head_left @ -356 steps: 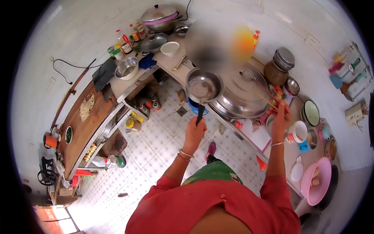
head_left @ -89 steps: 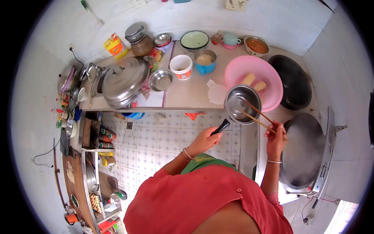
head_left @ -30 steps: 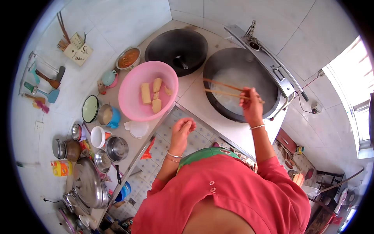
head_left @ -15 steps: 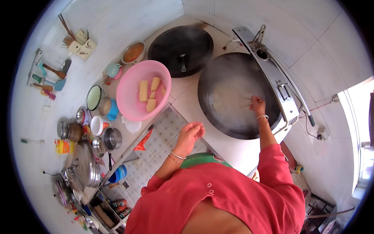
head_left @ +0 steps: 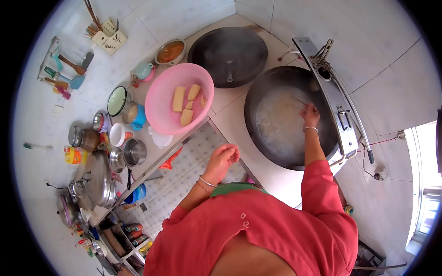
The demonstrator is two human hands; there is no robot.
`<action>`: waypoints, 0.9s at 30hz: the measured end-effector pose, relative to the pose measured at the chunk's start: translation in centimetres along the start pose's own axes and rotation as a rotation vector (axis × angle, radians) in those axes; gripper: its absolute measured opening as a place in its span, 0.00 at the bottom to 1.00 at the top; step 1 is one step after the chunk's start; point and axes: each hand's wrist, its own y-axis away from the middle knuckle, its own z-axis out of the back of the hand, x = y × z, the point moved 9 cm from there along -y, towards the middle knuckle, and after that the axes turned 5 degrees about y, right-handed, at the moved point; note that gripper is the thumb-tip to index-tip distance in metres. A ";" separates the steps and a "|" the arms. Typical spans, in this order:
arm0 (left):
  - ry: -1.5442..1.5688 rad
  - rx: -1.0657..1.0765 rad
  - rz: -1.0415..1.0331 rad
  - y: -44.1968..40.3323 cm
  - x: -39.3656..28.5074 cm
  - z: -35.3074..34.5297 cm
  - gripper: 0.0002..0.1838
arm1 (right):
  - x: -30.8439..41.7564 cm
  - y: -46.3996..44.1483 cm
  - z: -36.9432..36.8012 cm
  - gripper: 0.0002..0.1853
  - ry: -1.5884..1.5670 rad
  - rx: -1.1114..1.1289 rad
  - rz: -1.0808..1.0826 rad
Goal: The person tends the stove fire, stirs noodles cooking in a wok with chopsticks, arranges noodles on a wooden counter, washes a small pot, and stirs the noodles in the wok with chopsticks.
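Observation:
My right hand [head_left: 311, 115] is closed around a pair of chopsticks [head_left: 301, 101], seen as thin lines reaching into a large black wok [head_left: 258, 142]. Cloudy, steaming liquid [head_left: 276, 122] fills the wok's middle, with pale food in it that the steam blurs. In front of my body, over the gap beside the counter edge, hangs my left hand [head_left: 223, 158]; its fingers are curled in and nothing shows in them. To its upper left, a pink basin [head_left: 154, 108] holds several pale yellow dough pieces [head_left: 178, 99].
A black lid [head_left: 248, 50] with a handle lies behind the wok. A metal rail [head_left: 322, 87] runs along the wok's right side. A bowl of reddish food [head_left: 170, 52], a saucepan [head_left: 134, 152] and several other pots line the left counter [head_left: 177, 146].
My right hand has moved up and slightly right over the wok, and the chopsticks now point up and left. My left hand stays curled in much the same place. The view has shifted slightly.

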 end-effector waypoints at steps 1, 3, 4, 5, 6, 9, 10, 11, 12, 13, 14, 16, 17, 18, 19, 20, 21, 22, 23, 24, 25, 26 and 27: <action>0.000 0.009 0.003 0.0 -0.3 0.0 0.08 | 0.7 0.4 0.3 0.16 0.090 0.030 0.022; 0.006 0.025 0.003 0.0 -0.8 -0.1 0.08 | -0.9 0.4 1.3 0.16 0.194 0.086 0.032; 0.002 0.042 0.004 0.0 -0.9 -0.2 0.08 | -2.5 0.3 1.7 0.15 0.294 0.144 0.029; -0.001 0.057 0.006 0.1 -0.9 -0.3 0.08 | -4.3 -0.3 2.7 0.15 0.300 0.140 0.035; 0.006 0.064 0.008 0.2 -0.9 -0.2 0.08 | -3.9 -0.1 1.7 0.10 1.000 0.212 0.477; -0.002 0.069 0.026 0.4 -0.8 0.2 0.08 | -5.5 3.2 0.0 0.04 1.728 0.341 0.848; 0.007 0.085 0.026 0.3 -0.9 0.2 0.08 | -6.6 3.5 0.4 0.03 1.756 0.418 0.759; 0.015 0.101 0.026 0.4 -0.9 0.2 0.08 | -6.5 3.5 1.0 0.03 1.758 0.414 0.759; 0.016 0.105 0.027 0.4 -0.9 0.3 0.08 | -7.1 2.6 2.8 0.03 1.393 0.514 0.429; 0.013 0.114 0.040 0.6 -0.9 0.2 0.07 | -7.0 2.8 3.5 0.03 1.202 0.559 0.272; 0.011 0.124 0.054 0.7 -0.9 0.1 0.07 | -6.9 3.1 4.1 0.04 1.011 0.577 0.116; 0.007 0.135 0.059 0.9 -0.7 0.2 0.07 | -0.4 5.9 3.4 0.08 1.193 0.564 0.244; 0.000 0.138 0.063 1.0 -0.6 0.1 0.07 | 2.4 7.5 3.0 0.10 1.255 0.555 0.286; 0.001 0.146 0.064 1.1 -0.5 0.0 0.07 | 4.0 8.6 3.3 0.09 1.095 0.477 0.133; -0.006 0.149 0.069 1.2 -0.4 -0.2 0.07 | 4.3 9.3 3.6 0.09 0.930 0.399 -0.012; -0.011 0.150 0.073 1.3 -0.4 -0.3 0.07 | 4.0 9.9 3.1 0.09 0.931 0.395 -0.009; -0.010 0.153 0.072 1.3 -0.3 -0.3 0.07 | 2.9 10.4 2.8 0.10 0.844 0.400 -0.066; -0.004 0.156 0.071 1.3 -0.2 -0.3 0.07 | 1.6 10.8 2.3 0.10 0.757 0.405 -0.121; 0.002 0.158 0.069 1.4 -0.1 -0.2 0.07 | 0.1 11.0 1.6 0.10 0.758 0.407 -0.117; 0.003 0.157 0.065 1.5 -0.1 -0.2 0.07 | -1.7 10.8 1.1 0.09 0.546 0.362 -0.149; 0.003 0.157 0.062 1.5 -0.1 -0.2 0.07 | -2.0 11.2 0.6 0.09 0.333 0.317 -0.179; 0.002 0.157 0.060 1.6 -0.2 -0.2 0.07 | -1.9 11.4 0.2 0.09 0.331 0.318 -0.177; 0.000 0.157 0.058 1.7 -0.2 -0.2 0.07 | -1.8 11.6 -0.6 0.10 0.248 0.365 -0.185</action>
